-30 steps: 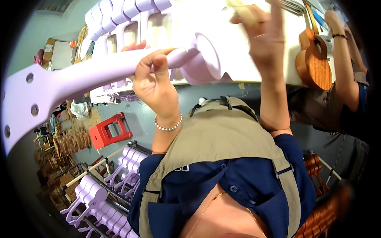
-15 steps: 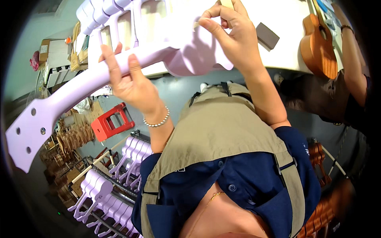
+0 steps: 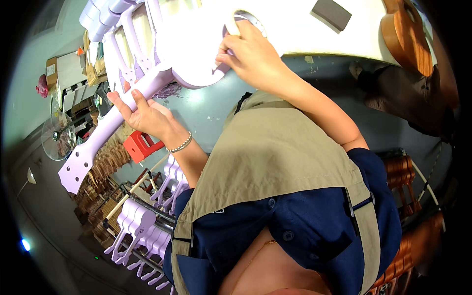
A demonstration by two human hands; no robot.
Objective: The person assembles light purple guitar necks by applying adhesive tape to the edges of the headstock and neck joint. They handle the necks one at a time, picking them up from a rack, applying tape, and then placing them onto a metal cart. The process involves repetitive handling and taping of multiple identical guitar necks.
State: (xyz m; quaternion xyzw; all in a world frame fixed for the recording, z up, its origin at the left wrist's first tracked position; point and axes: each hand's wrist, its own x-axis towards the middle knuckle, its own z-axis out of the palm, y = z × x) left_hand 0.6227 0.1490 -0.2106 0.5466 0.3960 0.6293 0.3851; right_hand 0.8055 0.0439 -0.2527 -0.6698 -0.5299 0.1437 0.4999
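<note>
A lilac ukulele (image 3: 115, 118) slants across the upper left, its headstock with several holes pointing down and left. My left hand (image 3: 147, 115) supports its neck, the thumb on the near side and the fingers partly behind it. Bright glare washes out much of the ukulele's body, which lies at the edge of the white worktable (image 3: 314, 42). Over that body is my right hand (image 3: 253, 51), its fingers curled round a pale roll of tape (image 3: 264, 28). The thumb and a fingertip are close to the body's edge.
On the table lie a dark grey block (image 3: 332, 14) and a brown wooden ukulele (image 3: 408, 37); more lilac ukuleles (image 3: 132, 42) stand at the upper left. Racks of lilac instruments (image 3: 135, 221) and a red stool (image 3: 139, 146) are lower left. Another person is at the right.
The ukulele has shifted, its headstock moving right and appearing smaller. My right hand has moved left and down over the body, and the tape roll now shows as a ring.
</note>
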